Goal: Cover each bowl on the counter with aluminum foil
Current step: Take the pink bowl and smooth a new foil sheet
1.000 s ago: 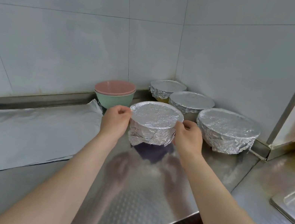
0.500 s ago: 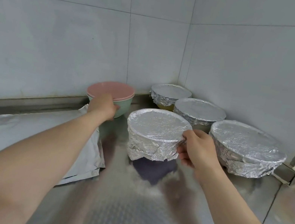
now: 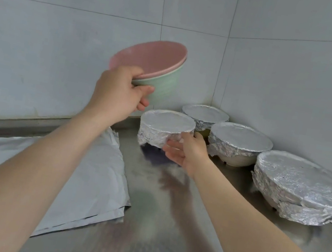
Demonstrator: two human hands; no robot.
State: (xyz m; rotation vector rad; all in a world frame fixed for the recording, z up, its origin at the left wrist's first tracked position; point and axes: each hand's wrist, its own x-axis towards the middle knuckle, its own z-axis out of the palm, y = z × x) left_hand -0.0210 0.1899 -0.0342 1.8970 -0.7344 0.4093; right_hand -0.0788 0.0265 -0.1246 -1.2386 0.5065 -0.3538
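The left hand (image 3: 120, 89) grips the pink bowl (image 3: 150, 58) stacked in the green bowl (image 3: 163, 85), up in the air at far left. The right hand (image 3: 187, 151) touches a wrapped bowl (image 3: 165, 123) with straight fingers. Next, I think, the stack goes down by the foil sheets (image 3: 89, 179) and gets split.

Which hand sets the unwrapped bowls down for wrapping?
Left: the left hand grips the stacked bowls in the air, near the foil sheets; the right hand touches a wrapped bowl.
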